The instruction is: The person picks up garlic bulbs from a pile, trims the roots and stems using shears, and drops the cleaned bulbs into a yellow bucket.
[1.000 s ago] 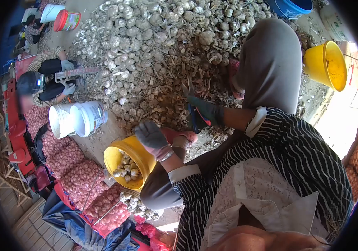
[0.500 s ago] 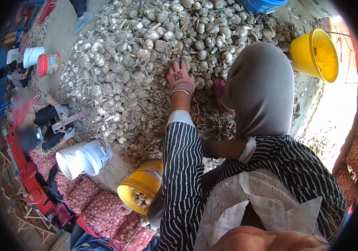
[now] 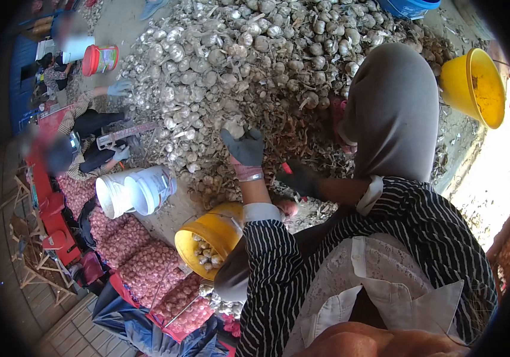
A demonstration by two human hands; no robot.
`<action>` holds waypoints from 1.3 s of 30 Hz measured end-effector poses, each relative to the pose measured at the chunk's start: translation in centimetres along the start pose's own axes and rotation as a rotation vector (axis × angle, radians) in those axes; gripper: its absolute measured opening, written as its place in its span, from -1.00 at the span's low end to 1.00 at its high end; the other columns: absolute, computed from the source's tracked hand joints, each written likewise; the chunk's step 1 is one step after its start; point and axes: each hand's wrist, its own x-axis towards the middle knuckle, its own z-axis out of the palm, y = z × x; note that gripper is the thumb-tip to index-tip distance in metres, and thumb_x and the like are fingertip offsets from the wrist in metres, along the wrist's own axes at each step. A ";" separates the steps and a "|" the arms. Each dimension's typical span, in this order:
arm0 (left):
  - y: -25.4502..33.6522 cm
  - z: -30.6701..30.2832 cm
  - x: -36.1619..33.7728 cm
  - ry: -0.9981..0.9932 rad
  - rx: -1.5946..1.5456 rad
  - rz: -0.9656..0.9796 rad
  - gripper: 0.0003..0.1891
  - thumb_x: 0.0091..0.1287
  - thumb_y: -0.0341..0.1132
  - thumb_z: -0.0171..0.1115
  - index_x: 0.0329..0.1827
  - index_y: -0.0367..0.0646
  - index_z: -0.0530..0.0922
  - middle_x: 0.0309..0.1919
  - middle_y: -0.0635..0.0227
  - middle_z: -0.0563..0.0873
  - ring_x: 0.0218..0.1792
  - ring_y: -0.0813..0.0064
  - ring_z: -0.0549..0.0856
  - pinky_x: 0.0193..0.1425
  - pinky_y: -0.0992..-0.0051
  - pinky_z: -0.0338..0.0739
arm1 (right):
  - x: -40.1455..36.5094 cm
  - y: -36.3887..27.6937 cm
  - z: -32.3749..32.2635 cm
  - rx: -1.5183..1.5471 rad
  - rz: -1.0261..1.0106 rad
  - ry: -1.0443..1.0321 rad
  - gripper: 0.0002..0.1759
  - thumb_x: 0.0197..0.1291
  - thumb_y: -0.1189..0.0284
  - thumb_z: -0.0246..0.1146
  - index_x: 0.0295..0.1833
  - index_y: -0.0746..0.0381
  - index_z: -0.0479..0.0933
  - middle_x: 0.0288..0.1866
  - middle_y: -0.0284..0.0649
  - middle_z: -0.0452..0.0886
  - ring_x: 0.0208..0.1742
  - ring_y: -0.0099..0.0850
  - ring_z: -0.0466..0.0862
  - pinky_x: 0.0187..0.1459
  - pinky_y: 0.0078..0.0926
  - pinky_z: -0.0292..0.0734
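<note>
My left hand (image 3: 245, 150), in a pink glove with a grey palm, is turned palm up and closed around a garlic bulb (image 3: 233, 128) at the edge of the garlic heap (image 3: 207, 71). To its right, my right hand (image 3: 298, 178) wears a dark glove and is wrapped round a tool with a red handle (image 3: 287, 168). The rest of that tool is mostly hidden. Loose dry leaves and stalks (image 3: 296, 140) lie just beyond both hands.
A yellow bucket (image 3: 231, 223) with bulbs lies tilted near my left knee. Another yellow bucket (image 3: 466, 89) stands at the right. Two white buckets (image 3: 150, 190) and full net sacks (image 3: 130, 238) are at the left, where a co-worker (image 3: 79, 137) sits by the heap.
My left hand has drawn back from the heap, turned palm up, and now holds a bulb. My right hand and its red-handled tool have come into view. The co-worker's arm now reaches over the heap.
</note>
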 end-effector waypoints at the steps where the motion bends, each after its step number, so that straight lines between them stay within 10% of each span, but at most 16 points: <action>1: 0.6 -1.4 -1.7 -0.010 -0.031 0.071 -0.65 0.27 0.04 0.25 -0.03 0.06 0.51 -0.14 0.49 0.59 -0.11 0.48 0.54 -0.13 0.42 0.51 | 0.0 0.2 -0.1 -0.010 -0.012 -0.026 -0.59 0.12 0.16 0.31 -0.05 0.19 0.46 -0.37 -0.08 0.59 -0.29 -0.17 0.62 -0.19 -0.28 0.50; 3: 1.0 -5.1 -5.0 -0.052 -0.086 0.196 -0.63 0.33 -0.01 0.19 0.03 -0.05 0.50 -0.07 0.43 0.61 -0.01 0.41 0.56 0.05 0.38 0.52 | 0.2 0.4 -0.3 -0.134 -0.308 0.056 -0.51 0.12 0.10 0.29 0.05 0.18 0.42 -0.27 0.00 0.60 -0.20 -0.10 0.64 -0.16 -0.23 0.50; 11: -0.3 -10.7 -16.1 -0.386 -0.102 0.303 -0.53 0.49 -0.12 -0.18 0.33 -0.22 0.31 0.34 0.18 0.38 0.37 0.18 0.32 0.48 0.15 0.14 | -3.7 -2.7 -0.5 -0.576 -0.376 -0.292 -0.37 0.07 0.03 0.27 0.18 0.14 0.36 -0.08 0.07 0.61 -0.02 0.03 0.61 -0.04 -0.12 0.49; 18: -2.2 -18.0 -15.3 -0.544 -0.110 0.172 -0.63 0.46 -0.23 -0.16 0.21 -0.22 0.38 0.20 0.21 0.49 0.24 0.18 0.45 0.34 0.13 0.32 | -4.2 -1.8 0.6 -0.851 -0.505 -0.238 -0.30 0.08 0.03 0.28 0.30 0.10 0.32 -0.09 0.03 0.62 0.00 -0.02 0.61 0.00 -0.08 0.48; 20: -2.5 -17.6 -16.3 -0.289 0.380 0.371 -0.69 0.45 -0.28 -0.14 0.14 -0.20 0.41 0.16 0.21 0.51 0.18 0.22 0.49 0.25 0.18 0.40 | -4.4 -2.7 0.5 -0.959 -0.515 -0.247 -0.29 0.09 0.03 0.27 0.32 0.09 0.30 -0.10 0.01 0.62 -0.01 -0.03 0.61 0.00 -0.06 0.47; 29: -3.1 -13.2 -17.1 -0.441 -0.176 0.302 -0.63 0.41 -0.12 -0.05 0.10 -0.20 0.45 0.02 0.25 0.58 0.04 0.32 0.53 0.14 0.28 0.46 | -2.6 -1.3 1.2 -0.842 -0.608 -0.278 -0.57 0.18 0.13 0.27 0.02 0.18 0.45 -0.23 0.05 0.61 -0.18 -0.07 0.65 -0.16 -0.19 0.51; 31: -3.0 -12.7 -16.4 -0.493 -0.236 0.410 -0.64 0.40 -0.14 -0.01 0.09 -0.21 0.46 0.00 0.26 0.59 0.03 0.32 0.54 0.13 0.27 0.47 | -2.9 -1.4 1.6 -0.286 -0.045 -0.397 -0.58 0.18 0.14 0.29 -0.03 0.23 0.47 -0.27 -0.05 0.61 -0.18 -0.24 0.65 -0.15 -0.27 0.51; 34: -1.8 -12.6 -16.5 -0.524 -0.716 0.165 -0.64 0.40 -0.16 0.01 0.08 -0.23 0.48 0.02 0.27 0.61 0.03 0.31 0.57 0.15 0.31 0.47 | -2.6 0.0 1.8 -0.267 -0.325 -0.282 -0.52 0.19 0.14 0.30 0.06 0.25 0.44 -0.26 -0.14 0.61 -0.18 -0.35 0.62 -0.13 -0.35 0.51; 37: -1.7 -13.9 -16.9 -0.265 -0.440 0.131 -0.65 0.37 -0.20 0.08 0.10 -0.24 0.49 0.05 0.28 0.62 0.07 0.31 0.59 0.22 0.34 0.44 | -3.4 -1.5 1.4 -0.591 -0.457 -0.232 -0.38 0.19 0.12 0.30 0.25 0.23 0.34 -0.15 -0.10 0.62 -0.10 -0.28 0.63 -0.04 -0.29 0.52; 39: -3.3 -17.5 -14.5 0.124 0.498 0.548 -0.61 0.31 -0.21 0.21 0.15 -0.17 0.50 0.04 0.29 0.64 0.07 0.28 0.61 0.27 0.29 0.41 | -3.9 -3.5 1.0 -0.803 -0.439 -0.264 -0.28 0.18 0.08 0.29 0.34 0.20 0.23 -0.03 -0.06 0.61 -0.02 -0.21 0.62 0.04 -0.20 0.49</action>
